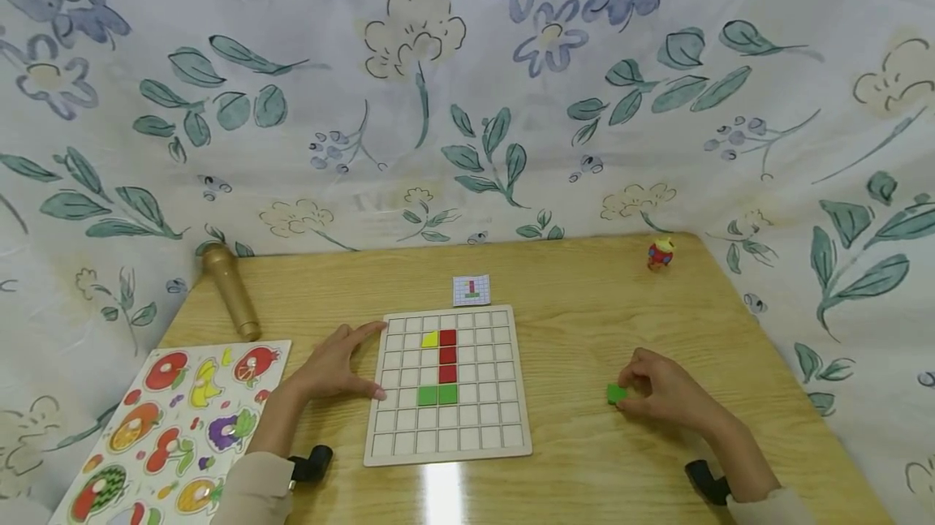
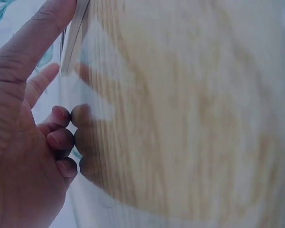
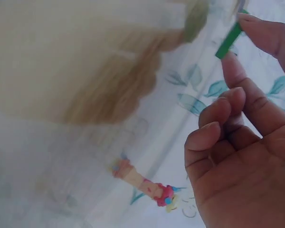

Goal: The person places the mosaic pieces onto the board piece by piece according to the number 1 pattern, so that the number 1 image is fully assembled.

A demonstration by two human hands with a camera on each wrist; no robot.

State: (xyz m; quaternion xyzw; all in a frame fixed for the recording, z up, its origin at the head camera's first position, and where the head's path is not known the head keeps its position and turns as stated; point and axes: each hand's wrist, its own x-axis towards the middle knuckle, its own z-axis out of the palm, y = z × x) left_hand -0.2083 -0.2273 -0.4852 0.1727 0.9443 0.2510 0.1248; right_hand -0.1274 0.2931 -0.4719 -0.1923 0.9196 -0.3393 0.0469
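My right hand (image 1: 663, 389) pinches a small green square tile (image 1: 616, 394) between thumb and forefinger, to the right of the board. In the right wrist view the green tile (image 3: 229, 41) shows edge-on, off the table. My left hand (image 1: 330, 367) touches the left edge of a pale wooden grid board (image 1: 485, 441), its thumb and forefinger spread apart. On the board lie one yellow piece (image 1: 429, 339), a column of red tiles (image 1: 448, 355) and two green tiles (image 1: 437, 395) side by side. In the left wrist view the board edge (image 2: 72, 47) meets the thumb.
Behind the board lies a small pattern card (image 1: 471, 290). A fruit puzzle board (image 1: 186, 419) is at the left, with a brown microphone-shaped object (image 1: 232, 291) beyond it. A small red and yellow toy (image 1: 661, 254) stands at the back right. Floral cloth (image 1: 467, 103) hangs behind the table.
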